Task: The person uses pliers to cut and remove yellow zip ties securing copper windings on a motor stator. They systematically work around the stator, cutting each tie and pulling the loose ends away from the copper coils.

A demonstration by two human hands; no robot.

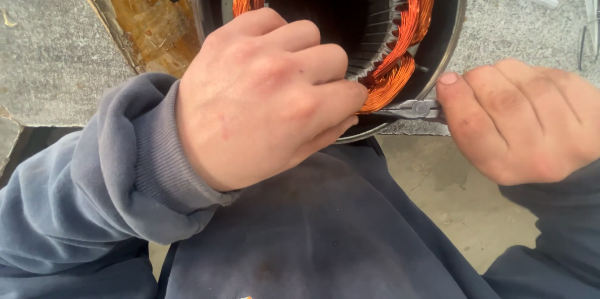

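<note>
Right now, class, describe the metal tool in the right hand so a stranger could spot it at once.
Find the round steel motor housing packed with orange copper windings. At its lower rim, the right hand holds small grey pliers, the only pivoted metal tool, nose touching the copper.

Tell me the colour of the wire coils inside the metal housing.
Coppery orange wire coils, clearest in the head view.
</note>
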